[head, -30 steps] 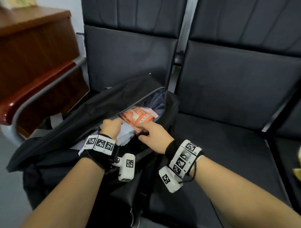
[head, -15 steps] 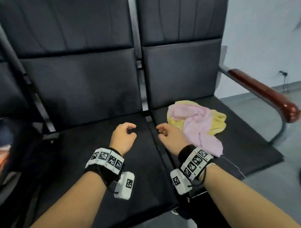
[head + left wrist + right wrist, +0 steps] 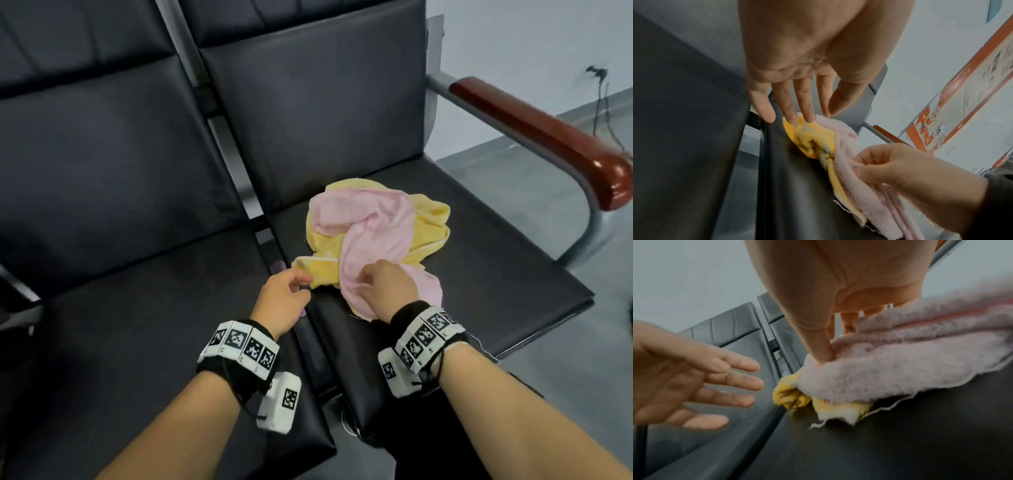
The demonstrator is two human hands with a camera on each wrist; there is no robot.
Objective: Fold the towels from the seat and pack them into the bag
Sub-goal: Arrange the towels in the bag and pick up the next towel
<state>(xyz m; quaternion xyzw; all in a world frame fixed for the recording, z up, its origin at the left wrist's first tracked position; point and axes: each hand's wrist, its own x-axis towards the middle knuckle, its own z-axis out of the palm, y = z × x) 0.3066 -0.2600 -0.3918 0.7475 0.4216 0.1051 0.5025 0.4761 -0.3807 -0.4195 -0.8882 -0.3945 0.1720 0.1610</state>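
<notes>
right hand (image 3: 387, 286): pinching the pink towel (image 3: 373, 236) at its near edge
left hand (image 3: 282, 294): fingers spread, holding nothing, just beside the yellow towel (image 3: 430, 219) corner
towels: bunched on the seat (image 3: 496, 267), pink on top

Black padded seats (image 3: 428, 274) in a row on a metal frame; reddish wooden armrest (image 3: 548, 137) at right; pale wall (image 3: 531, 41), grey floor (image 3: 548, 192), orange-bordered poster (image 3: 962, 100).

Hands off the bag, now at the towels.
Right hand (image 3: 387, 287) pinches the pink towel (image 3: 373, 236); left hand (image 3: 284, 298), fingers straight, has reached the yellow towel (image 3: 428, 222) corner on the far-right seat (image 3: 496, 267).
</notes>
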